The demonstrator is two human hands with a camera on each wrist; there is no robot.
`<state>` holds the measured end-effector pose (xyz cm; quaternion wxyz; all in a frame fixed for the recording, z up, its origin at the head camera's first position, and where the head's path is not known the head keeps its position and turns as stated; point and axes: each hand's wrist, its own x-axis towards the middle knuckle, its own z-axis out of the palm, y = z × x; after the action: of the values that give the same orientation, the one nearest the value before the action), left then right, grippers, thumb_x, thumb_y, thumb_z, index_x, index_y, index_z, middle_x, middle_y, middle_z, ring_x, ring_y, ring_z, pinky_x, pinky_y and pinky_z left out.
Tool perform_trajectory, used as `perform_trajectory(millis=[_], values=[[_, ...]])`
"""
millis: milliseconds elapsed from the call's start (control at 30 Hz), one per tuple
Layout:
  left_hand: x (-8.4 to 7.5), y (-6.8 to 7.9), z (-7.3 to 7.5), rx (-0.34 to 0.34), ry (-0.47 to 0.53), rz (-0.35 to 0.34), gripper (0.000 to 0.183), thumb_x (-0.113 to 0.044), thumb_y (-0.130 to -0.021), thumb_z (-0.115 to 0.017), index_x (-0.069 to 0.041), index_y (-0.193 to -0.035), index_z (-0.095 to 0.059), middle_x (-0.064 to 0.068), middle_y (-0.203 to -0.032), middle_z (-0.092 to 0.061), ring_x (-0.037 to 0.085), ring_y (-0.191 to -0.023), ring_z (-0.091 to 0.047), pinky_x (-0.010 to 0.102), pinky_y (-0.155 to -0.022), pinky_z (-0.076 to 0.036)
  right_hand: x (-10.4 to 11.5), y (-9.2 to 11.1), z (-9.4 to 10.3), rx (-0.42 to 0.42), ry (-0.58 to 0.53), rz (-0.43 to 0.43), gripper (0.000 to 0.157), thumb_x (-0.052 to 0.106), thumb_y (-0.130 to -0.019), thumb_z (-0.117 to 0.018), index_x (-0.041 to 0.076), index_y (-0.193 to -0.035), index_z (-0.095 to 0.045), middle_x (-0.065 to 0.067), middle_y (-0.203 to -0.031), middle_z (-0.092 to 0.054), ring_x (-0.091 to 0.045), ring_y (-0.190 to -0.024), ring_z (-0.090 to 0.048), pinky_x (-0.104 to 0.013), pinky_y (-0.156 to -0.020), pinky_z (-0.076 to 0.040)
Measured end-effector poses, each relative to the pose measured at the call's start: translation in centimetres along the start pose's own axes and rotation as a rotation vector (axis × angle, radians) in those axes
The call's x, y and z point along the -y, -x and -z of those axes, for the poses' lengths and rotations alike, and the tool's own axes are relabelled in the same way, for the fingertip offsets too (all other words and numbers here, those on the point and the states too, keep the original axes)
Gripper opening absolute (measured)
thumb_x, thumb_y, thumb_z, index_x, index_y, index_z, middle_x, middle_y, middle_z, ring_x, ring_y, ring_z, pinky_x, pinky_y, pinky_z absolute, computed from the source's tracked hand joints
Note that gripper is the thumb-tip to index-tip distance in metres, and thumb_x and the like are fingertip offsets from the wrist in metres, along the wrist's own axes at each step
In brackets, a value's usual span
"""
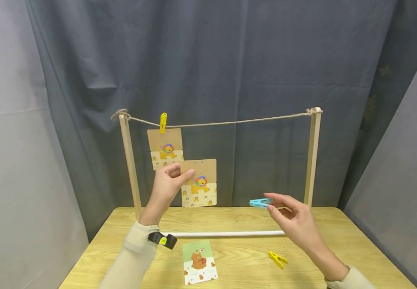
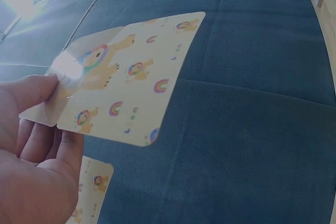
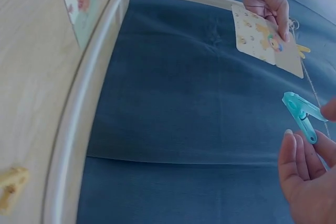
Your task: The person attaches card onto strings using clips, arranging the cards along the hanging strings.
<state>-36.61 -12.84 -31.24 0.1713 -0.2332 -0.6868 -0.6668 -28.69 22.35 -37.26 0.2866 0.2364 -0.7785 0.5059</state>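
Observation:
A lion card [image 1: 203,192] is pinched at its left edge by my left hand [image 1: 166,185], thumb in front and fingers behind. It hangs in the air below the twine [image 1: 230,122]. Another lion card [image 1: 158,140] hangs from the twine at the left under a yellow clothespin [image 1: 163,122]; its lower corner is overlapped by the held card and hand. Between thumb and fingertips my right hand [image 1: 296,220] holds a light blue clothespin [image 3: 298,109] by its handle ends, away from the twine and cards.
Two wooden posts [image 1: 313,156] carry the twine, with a white bar [image 1: 226,234] low between them. On the wooden table [image 1: 244,261] lie a bear card [image 1: 200,263] and a second yellow clothespin [image 1: 278,259]. A dark curtain [image 1: 208,60] stands behind.

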Motion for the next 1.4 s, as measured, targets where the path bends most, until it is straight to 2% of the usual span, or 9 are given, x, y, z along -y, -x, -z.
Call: perform_trajectory(millis=[300, 533, 867, 1133, 1400], values=[[-0.5, -1.1, -1.1, 0.015, -0.02, -0.007, 0.028, -0.021, -0.091, -0.083, -0.002, -0.11, -0.076, 0.01, -0.102, -0.079, 0.02, -0.1, -0.075, 0.04, -0.098, -0.054, 1.8, -2.4, 0.7, -0.017, 0.053, 0.065, 0.035, 0.003, -0.095, -0.074, 0.013, -0.128, -0.072, -0.006, -0.101, -0.075, -0.007, -0.086, -0.07, -0.018, -0.072, -0.056], [-0.8, -2.1, -1.8, -0.008, -0.009, -0.011, 0.03, -0.02, -0.091, -0.082, -0.002, -0.114, -0.075, 0.015, -0.107, -0.078, 0.023, -0.105, -0.074, 0.047, -0.103, -0.052, 3.2, -4.2, 1.3, -0.023, 0.066, 0.097, 0.035, 0.003, -0.092, -0.077, 0.016, -0.124, -0.071, -0.003, -0.1, -0.075, -0.008, -0.087, -0.071, -0.017, -0.073, -0.057], [-1.3, -3.8, -2.9, -0.034, -0.015, -0.019, 0.025, -0.019, -0.091, -0.082, -0.002, -0.108, -0.075, 0.014, -0.102, -0.079, 0.019, -0.096, -0.075, 0.034, -0.087, -0.056, 5.2, -7.1, 1.9, -0.006, 0.102, 0.108, 0.028, 0.01, -0.092, -0.079, 0.013, -0.12, -0.072, 0.001, -0.101, -0.074, -0.011, -0.086, -0.072, -0.018, -0.075, -0.058], [-1.7, -4.7, -2.9, -0.064, -0.001, -0.014, 0.026, -0.018, -0.093, -0.081, -0.001, -0.111, -0.075, 0.014, -0.105, -0.078, 0.018, -0.097, -0.074, 0.033, -0.088, -0.056, 6.6, -10.0, 1.9, 0.0, 0.102, 0.123, 0.029, 0.013, -0.093, -0.078, 0.011, -0.121, -0.073, -0.004, -0.106, -0.077, -0.007, -0.089, -0.073, -0.017, -0.076, -0.057], [-2.3, -5.4, -3.2, -0.097, -0.033, 0.002, 0.03, -0.021, -0.094, -0.079, -0.001, -0.115, -0.074, 0.016, -0.109, -0.077, 0.02, -0.101, -0.073, 0.035, -0.089, -0.056, 8.4, -12.8, 1.6, -0.013, 0.108, 0.097, 0.03, 0.018, -0.093, -0.078, 0.013, -0.122, -0.073, -0.005, -0.109, -0.078, -0.004, -0.087, -0.073, -0.018, -0.076, -0.057]])
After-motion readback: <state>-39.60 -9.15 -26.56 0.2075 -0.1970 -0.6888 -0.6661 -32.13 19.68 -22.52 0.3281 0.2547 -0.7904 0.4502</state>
